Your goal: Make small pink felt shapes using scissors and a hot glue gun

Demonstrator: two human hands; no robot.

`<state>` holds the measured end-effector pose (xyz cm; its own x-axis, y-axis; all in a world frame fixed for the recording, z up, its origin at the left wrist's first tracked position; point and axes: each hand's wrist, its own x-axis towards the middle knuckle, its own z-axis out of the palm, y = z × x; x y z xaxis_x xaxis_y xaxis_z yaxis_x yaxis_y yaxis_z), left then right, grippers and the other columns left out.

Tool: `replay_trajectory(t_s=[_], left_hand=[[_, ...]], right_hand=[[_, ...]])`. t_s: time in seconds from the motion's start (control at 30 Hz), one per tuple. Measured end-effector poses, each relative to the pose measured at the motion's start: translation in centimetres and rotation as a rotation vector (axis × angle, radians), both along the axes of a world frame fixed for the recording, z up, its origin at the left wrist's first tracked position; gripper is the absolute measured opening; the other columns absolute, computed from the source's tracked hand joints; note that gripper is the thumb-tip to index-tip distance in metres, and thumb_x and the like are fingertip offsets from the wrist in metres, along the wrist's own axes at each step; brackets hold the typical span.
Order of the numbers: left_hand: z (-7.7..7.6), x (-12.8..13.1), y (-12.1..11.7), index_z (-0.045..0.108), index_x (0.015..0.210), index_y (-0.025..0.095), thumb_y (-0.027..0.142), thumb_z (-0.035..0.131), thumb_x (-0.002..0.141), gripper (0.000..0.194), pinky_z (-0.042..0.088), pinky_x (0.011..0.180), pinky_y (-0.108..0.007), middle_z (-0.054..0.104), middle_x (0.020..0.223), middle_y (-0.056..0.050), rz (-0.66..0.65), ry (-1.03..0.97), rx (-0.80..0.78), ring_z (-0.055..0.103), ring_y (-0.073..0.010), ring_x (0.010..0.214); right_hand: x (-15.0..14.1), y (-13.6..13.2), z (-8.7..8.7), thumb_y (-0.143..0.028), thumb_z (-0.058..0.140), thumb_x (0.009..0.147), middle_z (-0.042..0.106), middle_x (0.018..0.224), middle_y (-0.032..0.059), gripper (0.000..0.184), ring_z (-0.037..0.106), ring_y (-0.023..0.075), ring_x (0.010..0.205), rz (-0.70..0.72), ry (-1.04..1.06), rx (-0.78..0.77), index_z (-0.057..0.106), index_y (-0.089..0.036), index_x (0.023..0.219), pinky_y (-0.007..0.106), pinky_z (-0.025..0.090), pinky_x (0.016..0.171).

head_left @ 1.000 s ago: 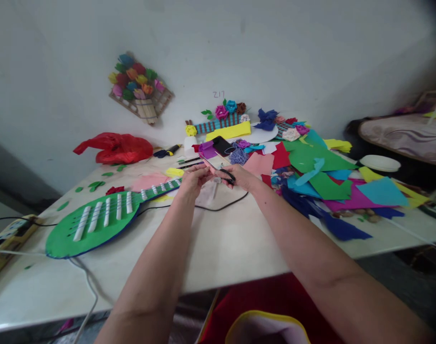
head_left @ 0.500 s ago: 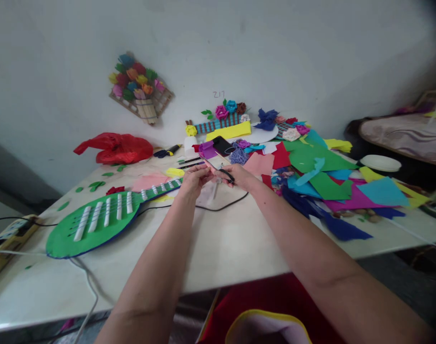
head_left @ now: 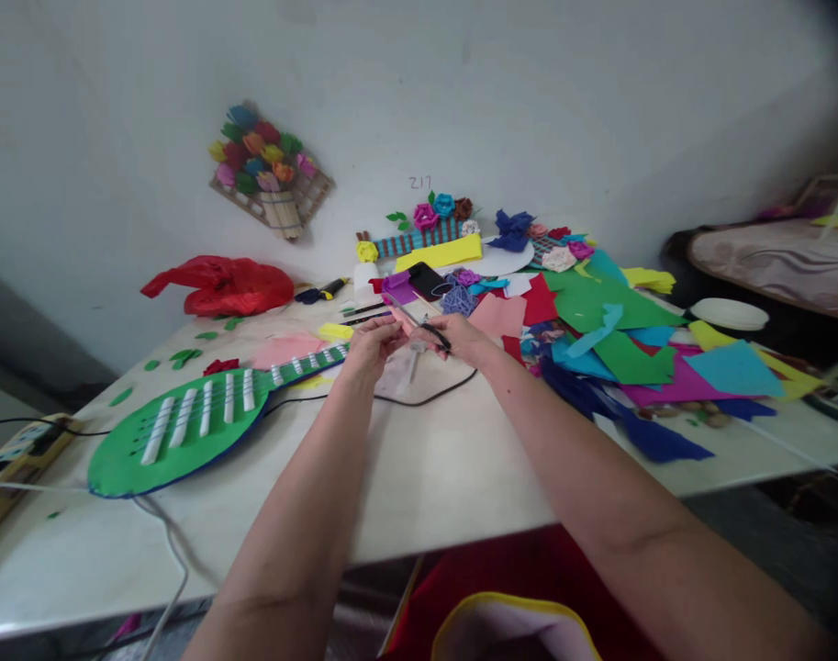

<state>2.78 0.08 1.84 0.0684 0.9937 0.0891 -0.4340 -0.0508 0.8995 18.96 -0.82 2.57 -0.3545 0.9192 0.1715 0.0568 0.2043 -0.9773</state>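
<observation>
Above the middle of the table, my right hand (head_left: 454,336) is closed round the black handles of a pair of scissors (head_left: 435,336). The blades point up and to the left, beside a small pink paper piece (head_left: 403,321). My left hand (head_left: 375,344) pinches that pink piece between thumb and fingers; much of it is hidden by the fingers. Just below the hands, a clear glue gun part or plastic piece (head_left: 414,360) lies near a black cord (head_left: 425,402). To the left rests a green paper guitar (head_left: 184,431) with white rolled bars and strings.
Coloured paper sheets (head_left: 611,303) are heaped at the right. Behind my hands lie a black phone (head_left: 427,281) and blue-grey yarn (head_left: 458,300). A red plastic bag (head_left: 232,286) and another pair of scissors (head_left: 322,291) sit at back left. A power strip (head_left: 19,450) borders the left edge.
The scissors' blades have shifted slightly against the pink paper and show more clearly. Both hands stay in nearly the same place.
</observation>
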Motion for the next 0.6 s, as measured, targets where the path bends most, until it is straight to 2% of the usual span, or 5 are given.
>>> replay_trajectory(t_s=[0.1,0.27,0.43,0.5,0.6], left_hand=[[0.0,-0.1,0.0,0.061,0.068,0.012,0.010,0.071,0.055,0.016,0.053,0.064,-0.026,0.064,0.062,-0.002,0.015,-0.012,0.004,0.060,-0.0108,0.056],[0.1,-0.2,0.0,0.060,0.070,0.013,0.011,0.072,0.055,0.020,0.051,0.062,-0.026,0.064,0.064,-0.002,0.063,0.007,-0.014,0.060,-0.0107,0.058],[-0.1,-0.3,0.0,0.060,0.069,0.013,0.014,0.074,0.052,0.022,0.051,0.064,-0.028,0.063,0.064,-0.001,0.100,0.036,-0.021,0.060,-0.0118,0.059],[-0.2,-0.4,0.1,0.060,0.069,0.013,0.015,0.075,0.051,0.023,0.050,0.065,-0.028,0.063,0.065,-0.001,0.111,0.039,-0.021,0.060,-0.0120,0.060],[-0.4,-0.4,0.2,0.060,0.071,0.013,0.016,0.075,0.051,0.025,0.049,0.064,-0.028,0.064,0.066,-0.002,0.116,0.045,-0.023,0.060,-0.0122,0.060]], right_hand=[[0.7,0.4,0.1,-0.037,0.071,0.063,0.045,0.046,-0.0040,0.027,0.037,0.0043,0.037,-0.105,0.032,0.013,0.058,-0.013,0.063,0.018,0.029,0.033],[3.1,1.9,-0.1,-0.041,0.068,0.066,0.050,0.051,-0.0017,0.028,0.042,0.0084,0.038,-0.453,-0.042,0.059,0.061,-0.015,0.075,0.022,0.035,0.038],[5.4,2.3,-0.3,-0.039,0.063,0.070,0.065,0.079,0.0111,0.026,0.062,0.0229,0.080,-0.760,-0.705,0.191,0.066,-0.016,0.080,0.029,0.045,0.063],[5.8,2.1,-0.3,-0.038,0.062,0.070,0.066,0.092,0.0147,0.029,0.061,0.0271,0.093,-0.785,-0.981,0.139,0.067,-0.014,0.087,0.032,0.046,0.072],[5.9,2.0,-0.3,-0.036,0.062,0.070,0.064,0.102,0.0175,0.037,0.059,0.0286,0.099,-0.739,-1.166,0.014,0.067,-0.011,0.098,0.033,0.046,0.077]])
